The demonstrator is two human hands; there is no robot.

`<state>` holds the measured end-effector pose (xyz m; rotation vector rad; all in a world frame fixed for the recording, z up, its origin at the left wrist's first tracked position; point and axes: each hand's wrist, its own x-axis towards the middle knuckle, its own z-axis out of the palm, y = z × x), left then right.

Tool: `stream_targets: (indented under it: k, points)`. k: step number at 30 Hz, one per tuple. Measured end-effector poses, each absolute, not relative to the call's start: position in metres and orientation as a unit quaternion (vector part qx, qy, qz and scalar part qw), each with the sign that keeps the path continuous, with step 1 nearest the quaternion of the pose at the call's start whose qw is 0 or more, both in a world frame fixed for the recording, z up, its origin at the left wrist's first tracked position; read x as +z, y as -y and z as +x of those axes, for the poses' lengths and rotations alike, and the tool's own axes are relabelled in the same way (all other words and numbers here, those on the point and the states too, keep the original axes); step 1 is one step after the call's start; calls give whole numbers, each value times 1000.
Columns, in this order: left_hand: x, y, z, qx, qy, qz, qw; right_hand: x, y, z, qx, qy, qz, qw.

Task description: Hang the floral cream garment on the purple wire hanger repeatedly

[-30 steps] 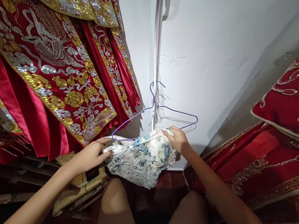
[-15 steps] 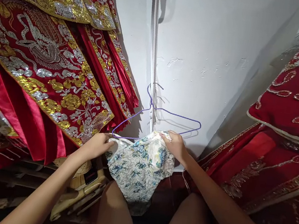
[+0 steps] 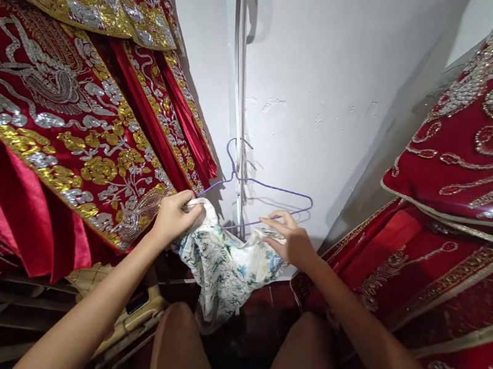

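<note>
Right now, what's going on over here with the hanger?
A person is handling a floral-patterned garment at a purple wire hanger. The left hand grips the garment's upper edge by one side of the hanger, and the right hand is at the other side, by the hanger's lower bar. Embroidered red garments hang on the left and right.

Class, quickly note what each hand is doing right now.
Left hand: closed on the floral garment.
Right hand: fingers at the garment's edge and the purple hanger; firm grip unclear.
</note>
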<state>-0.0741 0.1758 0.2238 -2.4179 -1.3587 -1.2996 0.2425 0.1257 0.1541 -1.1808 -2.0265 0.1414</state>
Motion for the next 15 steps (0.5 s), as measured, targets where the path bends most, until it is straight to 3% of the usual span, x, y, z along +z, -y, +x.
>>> stream_targets:
  k: [6, 8, 12, 15]
  points:
    - [230, -177, -82, -405, 407, -817, 56, 173, -134, 300, 4, 613, -561, 556]
    - [231, -175, -82, -401, 404, -821, 53, 183, -147, 312, 68, 626, -543, 555]
    - [233, -169, -88, -443, 414, -794, 44, 191, -164, 312, 316, 633, -490, 509]
    - [231, -172, -96, -525, 458, -717, 15, 182, -161, 292, 319, 624, -476, 531]
